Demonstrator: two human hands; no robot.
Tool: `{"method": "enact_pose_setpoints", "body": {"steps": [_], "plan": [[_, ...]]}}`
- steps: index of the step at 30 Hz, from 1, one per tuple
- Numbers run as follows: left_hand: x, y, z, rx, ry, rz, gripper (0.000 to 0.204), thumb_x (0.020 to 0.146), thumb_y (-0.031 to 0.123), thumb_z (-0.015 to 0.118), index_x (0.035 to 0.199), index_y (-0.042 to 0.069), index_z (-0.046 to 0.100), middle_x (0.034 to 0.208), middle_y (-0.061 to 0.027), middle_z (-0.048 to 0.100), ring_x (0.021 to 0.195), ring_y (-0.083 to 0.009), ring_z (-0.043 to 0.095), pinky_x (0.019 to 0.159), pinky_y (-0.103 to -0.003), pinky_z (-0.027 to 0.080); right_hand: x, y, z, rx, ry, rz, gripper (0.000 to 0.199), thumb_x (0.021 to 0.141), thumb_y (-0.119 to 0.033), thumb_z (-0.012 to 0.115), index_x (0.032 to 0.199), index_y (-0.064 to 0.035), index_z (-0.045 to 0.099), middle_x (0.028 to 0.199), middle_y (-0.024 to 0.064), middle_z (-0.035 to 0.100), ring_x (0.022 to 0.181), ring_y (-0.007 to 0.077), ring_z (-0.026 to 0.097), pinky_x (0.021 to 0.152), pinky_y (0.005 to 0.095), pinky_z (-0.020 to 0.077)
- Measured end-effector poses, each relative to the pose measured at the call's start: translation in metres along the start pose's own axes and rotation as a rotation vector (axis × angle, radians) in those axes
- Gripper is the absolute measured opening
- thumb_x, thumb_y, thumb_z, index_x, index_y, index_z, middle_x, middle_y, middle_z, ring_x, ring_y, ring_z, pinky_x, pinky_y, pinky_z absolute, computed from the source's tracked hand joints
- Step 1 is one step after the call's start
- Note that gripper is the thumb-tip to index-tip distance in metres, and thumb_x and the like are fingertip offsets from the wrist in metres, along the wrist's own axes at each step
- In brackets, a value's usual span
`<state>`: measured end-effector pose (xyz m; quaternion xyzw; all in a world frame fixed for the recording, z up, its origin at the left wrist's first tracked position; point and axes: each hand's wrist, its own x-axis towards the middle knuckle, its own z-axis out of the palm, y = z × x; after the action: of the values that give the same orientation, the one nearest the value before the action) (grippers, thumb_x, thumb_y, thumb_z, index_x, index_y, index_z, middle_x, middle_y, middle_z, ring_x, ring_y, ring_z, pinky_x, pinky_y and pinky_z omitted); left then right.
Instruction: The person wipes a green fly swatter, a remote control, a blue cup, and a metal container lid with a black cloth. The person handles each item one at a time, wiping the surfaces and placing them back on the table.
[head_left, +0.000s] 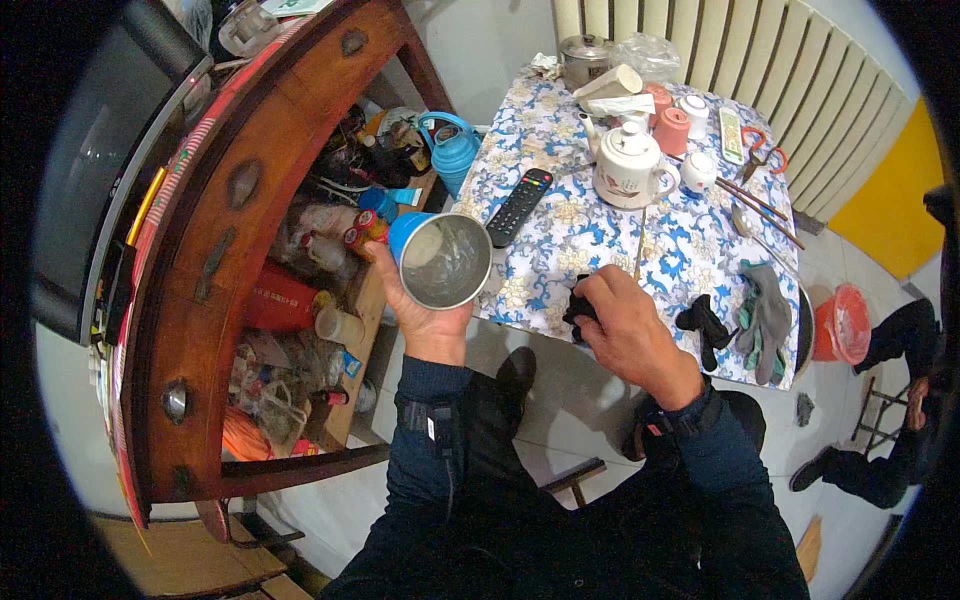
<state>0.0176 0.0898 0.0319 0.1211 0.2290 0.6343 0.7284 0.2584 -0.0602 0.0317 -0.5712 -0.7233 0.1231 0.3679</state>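
Observation:
My left hand [436, 330] is wrapped round a blue metal cup [446, 262], tilted so that its silver inside shows, at the table's left edge. By the near edge of the table, my right hand [632, 330] is closed on a bunched black cloth [576, 308], mostly hidden under the fingers. A black remote control [519, 207] lies just beyond the cup. To the right of my right hand are a small black piece of fabric [706, 326] and grey-green work gloves [763, 325]. Farther back stands a white teapot [628, 168] with a lid.
The patterned tablecloth [545, 285] also carries pink cups [672, 130], chopsticks [757, 200], a spoon [757, 236], scissors [765, 155] and a lidded pot [586, 60]. Left is a wooden cabinet [215, 200] with cluttered shelves and a blue jug [453, 155]. A red bin [842, 325] and another person's legs [890, 440] are right.

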Motion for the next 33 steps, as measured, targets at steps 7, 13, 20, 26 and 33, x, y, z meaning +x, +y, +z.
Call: {"method": "enact_pose_setpoints", "body": {"steps": [7,13,20,26,33], "plan": [[-0.01,-0.014,0.005,-0.023,-0.312,-0.09,0.099,0.08,0.084,0.084,0.129,0.0,0.066,0.119,-0.0261,0.076,0.111,-0.0435,0.077,0.101,-0.064,0.065,0.001,0.002,0.001,-0.003,-0.01,-0.001,0.034,0.088,-0.001,0.077,0.119,-0.001,0.064,0.11,0.022,0.061,0.104,0.047,0.064,0.089,0.0525,0.0542],[-0.013,-0.021,0.009,0.014,-0.224,-0.155,0.093,0.087,0.088,0.073,0.124,0.003,0.066,0.106,-0.0241,0.077,0.096,-0.0401,0.079,0.087,-0.054,0.068,-0.002,0.008,0.001,0.08,0.019,0.0,0.034,0.086,-0.001,0.076,0.118,-0.001,0.064,0.11,0.0224,0.061,0.104,0.0473,0.064,0.088,0.0549,0.0541],[-0.019,-0.031,0.012,0.374,-0.366,-0.166,0.099,0.09,0.096,0.057,0.121,0.003,0.066,0.097,-0.024,0.076,0.086,-0.037,0.078,0.077,-0.05,0.068,0.005,0.006,-0.009,0.407,0.22,0.184,0.028,0.089,0.002,0.074,0.116,-0.0003,0.069,0.108,0.02,0.071,0.101,0.0402,0.072,0.091,0.0434,0.058],[-0.026,-0.044,0.005,0.496,-0.406,-0.232,0.087,0.1,0.088,0.051,0.118,0.005,0.067,0.101,-0.0152,0.075,0.09,-0.0272,0.076,0.081,-0.043,0.065,0.013,-0.021,-0.031,0.521,0.26,-0.139,0.032,0.086,0.001,0.08,0.117,-0.001,0.071,0.117,0.0158,0.073,0.109,0.0323,0.072,0.098,0.0407,0.0578],[-0.042,-0.077,0.0,0.615,-0.349,-0.245,0.071,0.109,0.071,0.06,0.128,0.003,0.065,0.12,-0.0086,0.072,0.109,-0.0175,0.074,0.093,-0.036,0.064,0.042,-0.023,-0.009,0.397,0.376,-0.172,0.023,0.088,-0.002,0.074,0.111,-0.0034,0.071,0.109,0.0189,0.067,0.105,0.042,0.067,0.093,0.0502,0.0543]]}}
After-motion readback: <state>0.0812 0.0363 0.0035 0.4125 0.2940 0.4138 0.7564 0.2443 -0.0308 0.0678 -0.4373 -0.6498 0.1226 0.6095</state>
